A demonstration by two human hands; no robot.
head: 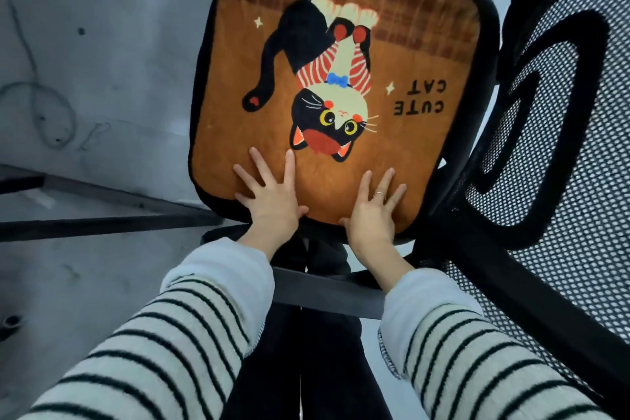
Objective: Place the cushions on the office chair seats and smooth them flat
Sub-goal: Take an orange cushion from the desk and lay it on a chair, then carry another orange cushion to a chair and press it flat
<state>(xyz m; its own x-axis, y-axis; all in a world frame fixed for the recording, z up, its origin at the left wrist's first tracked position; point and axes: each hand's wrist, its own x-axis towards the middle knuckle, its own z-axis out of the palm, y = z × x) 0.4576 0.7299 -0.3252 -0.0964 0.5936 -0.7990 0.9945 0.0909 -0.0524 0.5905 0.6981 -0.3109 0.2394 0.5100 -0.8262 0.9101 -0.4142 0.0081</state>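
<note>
Striped sleeves (191, 327) nearest; both hands, left (272, 194) and right (371, 211), fingers spread, pressed flat on orange cat cushion (327, 54) atop black office chair seat (485, 44), mesh backrest (579, 147) at right.

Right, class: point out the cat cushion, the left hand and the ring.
cat cushion (238, 85), head view, plain orange area left of the cat.
left hand (272, 204), head view, back of hand.
ring (379, 194), head view, band on right-hand finger.

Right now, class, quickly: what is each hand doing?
Left hand: open, fingers spread, flat on the cushion, holding nothing.
Right hand: open, flat on the cushion, holding nothing.
</note>
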